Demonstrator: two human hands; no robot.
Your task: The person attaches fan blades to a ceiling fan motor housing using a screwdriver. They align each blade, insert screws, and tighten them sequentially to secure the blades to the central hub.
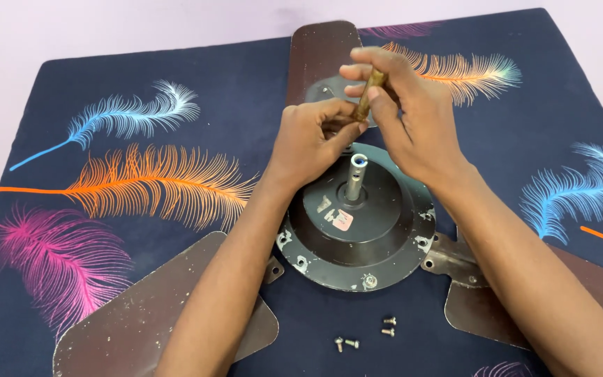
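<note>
The head view looks down on a ceiling fan lying on a table (176,91) covered with a dark blue cloth (539,119) printed with coloured feathers. The fan's round black motor housing (378,244) sits in the middle, its short metal shaft (354,180) standing upright from the centre. Three brown blades reach out from it: one blade (319,52) points away from the person, another blade (141,321) lies toward the lower left, and a third blade (497,307) lies toward the lower right, partly hidden under the right forearm. Both hands are raised just above the housing, behind the shaft. The right hand (413,119) grips a slim brass-coloured rod (370,91) between thumb and fingers, the rod tilted with its upper end away from the person. The left hand (312,143) is curled with its fingertips pinched at the rod's lower end, though what it holds there cannot be told. On the cloth in front of the housing lie a few small loose screws (368,334), close together and well apart from the hands.
</note>
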